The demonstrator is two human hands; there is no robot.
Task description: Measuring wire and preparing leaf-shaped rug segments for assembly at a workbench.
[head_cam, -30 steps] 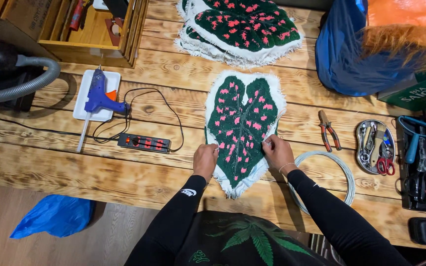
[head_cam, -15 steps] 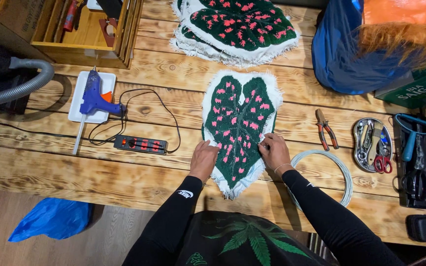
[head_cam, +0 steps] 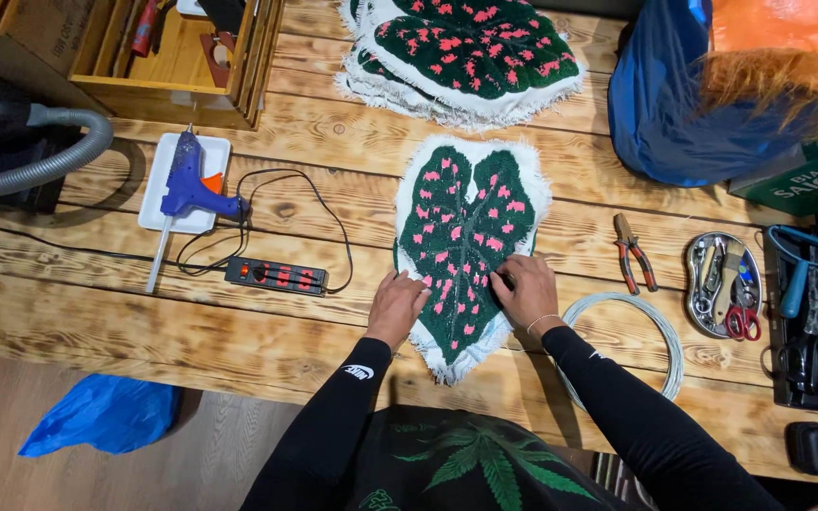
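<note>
Head view: left hand (head_cam: 396, 305) and right hand (head_cam: 525, 290) press flat, fingers spread, on leaf-shaped rug (head_cam: 466, 241); green box (head_cam: 807, 180) at bench (head_cam: 144, 312) far right.

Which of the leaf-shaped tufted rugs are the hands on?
The single leaf rug at mid-table; left hand and right hand press its lower edges. The stacked rugs lie untouched at the far edge.

We see a tufted cloth leaf rug (head_cam: 466, 246) with frayed white edges, matt and fuzzy, on a rough, scorched-grain wooden surface (head_cam: 144, 312), beside glossy metal pliers (head_cam: 633, 252)
</note>
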